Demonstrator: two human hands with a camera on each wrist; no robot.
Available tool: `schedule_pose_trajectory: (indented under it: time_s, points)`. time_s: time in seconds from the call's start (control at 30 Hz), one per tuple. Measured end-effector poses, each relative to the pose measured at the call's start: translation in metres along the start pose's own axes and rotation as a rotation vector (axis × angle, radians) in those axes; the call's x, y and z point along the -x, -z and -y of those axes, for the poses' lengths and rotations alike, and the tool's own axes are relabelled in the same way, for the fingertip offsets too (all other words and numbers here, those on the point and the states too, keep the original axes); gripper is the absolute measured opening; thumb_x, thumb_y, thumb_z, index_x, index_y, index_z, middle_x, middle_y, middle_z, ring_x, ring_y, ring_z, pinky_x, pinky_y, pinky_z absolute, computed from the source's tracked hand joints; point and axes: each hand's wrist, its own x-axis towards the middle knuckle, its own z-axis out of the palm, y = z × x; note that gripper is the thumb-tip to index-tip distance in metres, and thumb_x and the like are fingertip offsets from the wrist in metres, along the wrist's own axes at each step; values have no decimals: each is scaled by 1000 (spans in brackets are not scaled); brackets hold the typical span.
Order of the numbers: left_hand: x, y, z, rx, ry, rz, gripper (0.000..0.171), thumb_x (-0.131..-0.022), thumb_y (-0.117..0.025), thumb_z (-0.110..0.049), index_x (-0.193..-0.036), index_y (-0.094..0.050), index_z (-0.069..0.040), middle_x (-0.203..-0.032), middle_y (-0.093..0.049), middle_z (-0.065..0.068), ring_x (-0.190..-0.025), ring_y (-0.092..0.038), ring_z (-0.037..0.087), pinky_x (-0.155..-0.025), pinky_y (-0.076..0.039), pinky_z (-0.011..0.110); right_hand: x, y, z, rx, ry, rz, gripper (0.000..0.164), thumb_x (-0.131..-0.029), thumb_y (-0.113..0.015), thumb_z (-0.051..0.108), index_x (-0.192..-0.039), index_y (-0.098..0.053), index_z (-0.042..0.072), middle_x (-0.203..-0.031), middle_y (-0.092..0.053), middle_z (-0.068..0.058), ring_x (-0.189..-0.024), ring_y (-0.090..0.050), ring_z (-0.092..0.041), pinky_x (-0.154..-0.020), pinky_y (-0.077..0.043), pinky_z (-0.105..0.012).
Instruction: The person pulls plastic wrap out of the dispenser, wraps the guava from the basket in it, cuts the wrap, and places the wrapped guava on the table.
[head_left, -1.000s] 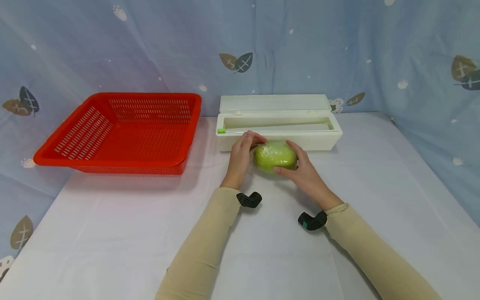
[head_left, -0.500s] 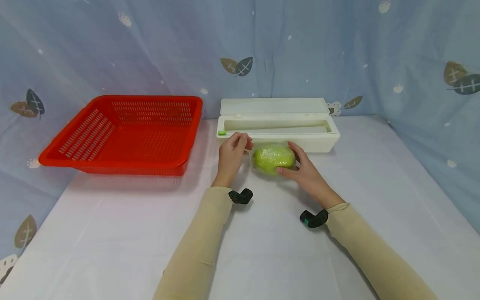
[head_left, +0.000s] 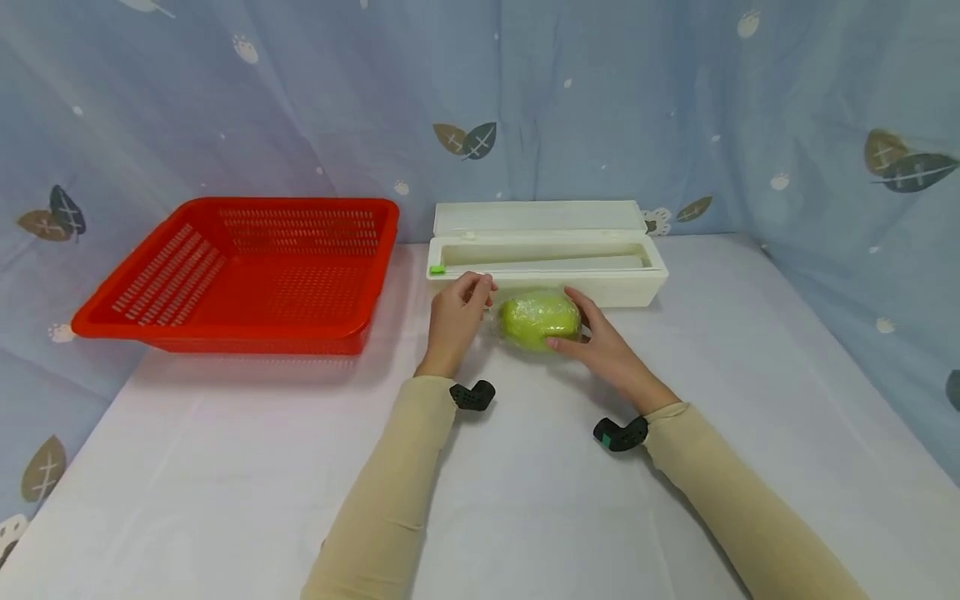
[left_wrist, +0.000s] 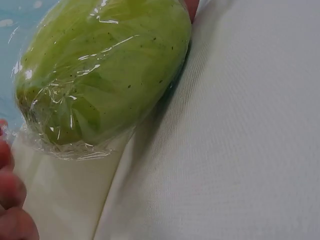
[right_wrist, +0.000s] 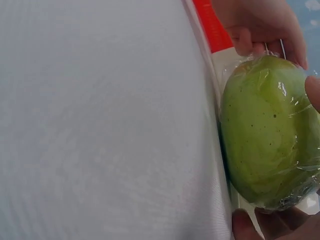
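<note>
A green mango (head_left: 536, 321), speckled with dark dots and wrapped in clear cling film (left_wrist: 75, 152), lies in front of the white film box in the head view. My right hand (head_left: 609, 357) grips its right end, thumb at the near side and fingers at the far side. At the other end, my left hand (head_left: 452, 321) pinches the loose edge of the film with curled fingers. Shiny strands of film run from the fruit to those left fingers in the right wrist view. The mango fills much of the left wrist view.
Behind the mango stands a white cling film box (head_left: 600, 290) with its lid (head_left: 536, 218) up and a green slider (head_left: 437, 270) at its left end. A red slotted basket (head_left: 352, 333) sits at the left on the white tablecloth (head_left: 540, 517).
My left hand has moved from against the mango to its left, drawing the film edge outward. The right hand keeps its grip. The head view has shifted slightly.
</note>
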Motion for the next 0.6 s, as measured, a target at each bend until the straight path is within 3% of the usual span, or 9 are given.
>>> schedule_pose_trajectory:
  time_s: [0.23,0.43,0.6]
  points:
    - [2,9,8,-109,-21,14,31,-88,-46,-49,-79,-62,-25,-67,-51,-3,-63,-45,10,-59,-37,28,-7,-13,-3,-35,-63,21,86,-73,-63,55,-139,-9,41,-147,-8,1,-132,-15,-28,-102,-19,-49]
    - [3,10,10,-106,-39,3,30,-88,-45,-51,-79,-62,-27,-64,-49,-3,-61,-43,10,-57,-36,28,-7,-14,-8,-79,-21,8,78,-80,-56,53,-141,-9,37,-146,-16,-2,-132,-15,-23,-103,-15,-48]
    - [5,10,-4,-58,-41,31,30,-86,-46,-53,-85,-63,-27,-63,-46,-1,-56,-42,14,-54,-36,29,3,-7,-8,-63,-5,-2,63,-89,-40,52,-142,-13,32,-145,-18,0,-132,-19,-21,-103,-20,-45]
